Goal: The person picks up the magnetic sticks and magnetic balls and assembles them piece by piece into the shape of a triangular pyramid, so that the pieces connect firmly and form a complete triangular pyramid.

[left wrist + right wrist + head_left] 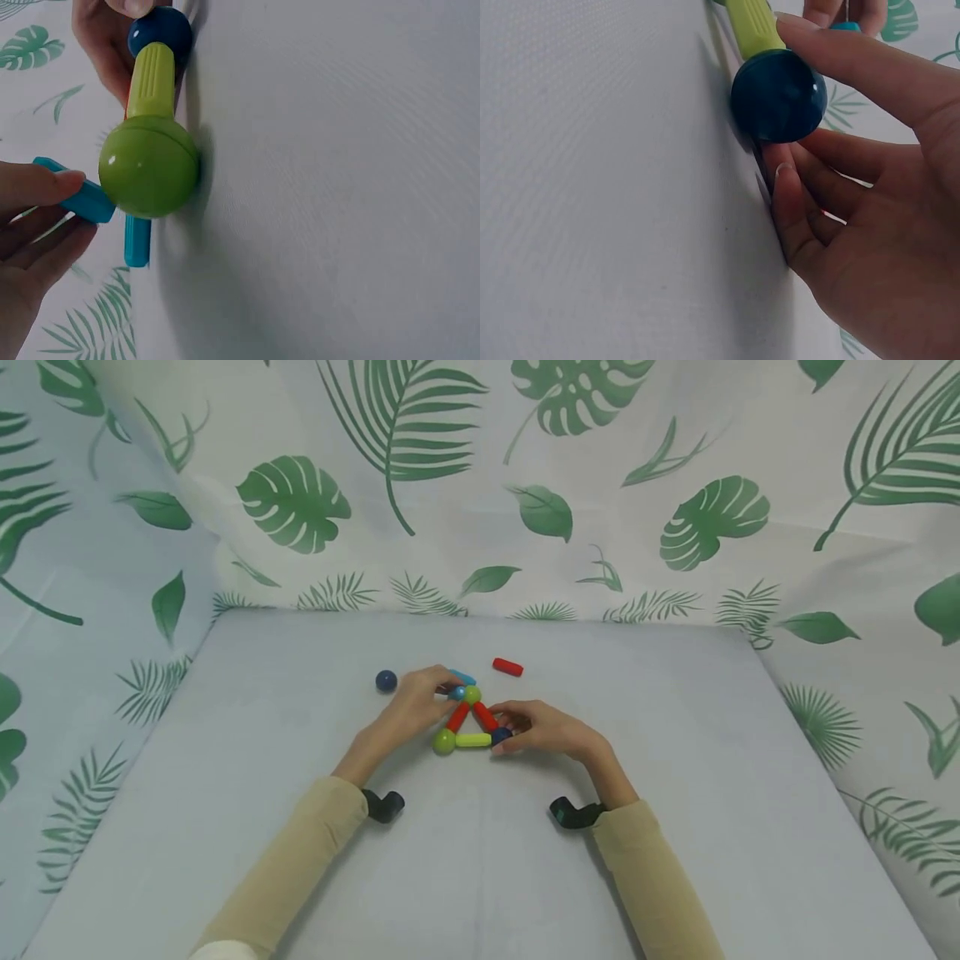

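Note:
A triangle of toy rods and balls lies on the table. Two red rods (457, 717) form its sides and a yellow-green rod (473, 740) its near edge. Green balls sit at the far corner (472, 694) and the near left corner (445, 742); a dark blue ball (778, 96) is at the near right. My left hand (420, 697) pinches a blue rod (90, 201) between thumb and fingers, its end close by the far green ball. With curled fingers, my right hand (551, 727) holds the dark blue ball from the right side.
Behind the triangle lies another blue rod (463, 677). A loose red rod (507, 667) is farther back on the right, and a second dark blue ball (386, 681) stands left of my left hand. Leaf-print cloth (465, 527) hangs around the table (480, 860).

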The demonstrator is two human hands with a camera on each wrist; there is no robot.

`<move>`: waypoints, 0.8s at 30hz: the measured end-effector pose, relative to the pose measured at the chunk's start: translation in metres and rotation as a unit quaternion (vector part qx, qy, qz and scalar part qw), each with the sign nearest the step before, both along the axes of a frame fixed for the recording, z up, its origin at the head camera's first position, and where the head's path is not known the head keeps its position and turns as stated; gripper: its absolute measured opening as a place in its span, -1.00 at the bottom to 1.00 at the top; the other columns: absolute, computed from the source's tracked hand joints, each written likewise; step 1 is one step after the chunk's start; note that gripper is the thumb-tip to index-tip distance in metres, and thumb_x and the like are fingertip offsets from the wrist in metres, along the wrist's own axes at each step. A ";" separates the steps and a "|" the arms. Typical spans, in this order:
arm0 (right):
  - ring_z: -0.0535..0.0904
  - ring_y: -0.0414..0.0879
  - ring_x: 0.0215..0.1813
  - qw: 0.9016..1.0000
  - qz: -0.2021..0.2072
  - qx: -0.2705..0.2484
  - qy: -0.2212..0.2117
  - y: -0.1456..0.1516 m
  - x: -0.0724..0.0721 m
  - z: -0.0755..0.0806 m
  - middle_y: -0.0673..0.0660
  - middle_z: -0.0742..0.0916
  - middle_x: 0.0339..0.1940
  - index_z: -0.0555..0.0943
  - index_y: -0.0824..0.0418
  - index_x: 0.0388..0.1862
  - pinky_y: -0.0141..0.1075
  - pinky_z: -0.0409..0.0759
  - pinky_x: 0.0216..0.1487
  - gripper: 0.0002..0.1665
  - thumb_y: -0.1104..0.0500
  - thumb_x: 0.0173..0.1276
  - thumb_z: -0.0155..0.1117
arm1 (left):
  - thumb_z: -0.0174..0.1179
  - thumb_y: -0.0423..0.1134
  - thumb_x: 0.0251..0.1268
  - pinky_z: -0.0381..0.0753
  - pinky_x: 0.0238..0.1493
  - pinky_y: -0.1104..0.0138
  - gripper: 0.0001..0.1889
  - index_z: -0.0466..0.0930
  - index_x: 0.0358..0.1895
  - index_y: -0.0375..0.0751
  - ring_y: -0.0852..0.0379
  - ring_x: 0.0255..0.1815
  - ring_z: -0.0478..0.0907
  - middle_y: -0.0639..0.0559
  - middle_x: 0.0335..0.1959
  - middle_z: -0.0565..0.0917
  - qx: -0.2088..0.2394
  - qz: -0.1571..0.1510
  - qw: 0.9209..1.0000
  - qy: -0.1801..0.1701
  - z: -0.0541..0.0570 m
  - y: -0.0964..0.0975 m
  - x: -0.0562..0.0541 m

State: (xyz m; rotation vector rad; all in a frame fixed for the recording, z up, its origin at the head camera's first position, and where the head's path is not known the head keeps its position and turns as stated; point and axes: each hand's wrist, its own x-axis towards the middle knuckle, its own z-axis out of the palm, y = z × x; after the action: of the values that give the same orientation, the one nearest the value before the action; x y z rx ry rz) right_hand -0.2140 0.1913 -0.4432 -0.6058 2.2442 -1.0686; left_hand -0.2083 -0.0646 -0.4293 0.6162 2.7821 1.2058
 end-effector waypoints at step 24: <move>0.54 0.00 0.15 1.000 0.005 -0.004 -0.006 0.004 0.000 -0.002 0.14 0.68 0.12 0.48 0.21 0.45 -0.14 0.55 0.26 -0.29 0.07 0.38 0.45 | 0.25 -0.52 0.35 0.66 0.26 0.09 -0.63 0.64 0.20 -0.29 -0.13 0.20 0.65 -0.14 0.16 0.70 0.008 0.018 1.000 0.019 0.004 -0.010 0.002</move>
State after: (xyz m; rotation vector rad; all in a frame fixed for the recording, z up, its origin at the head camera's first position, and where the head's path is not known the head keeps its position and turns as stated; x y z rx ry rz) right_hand -0.2141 0.1952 -0.4453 -0.6113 2.2244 -1.0753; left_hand -0.2065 -0.0745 -0.4257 0.5978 2.8289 1.2385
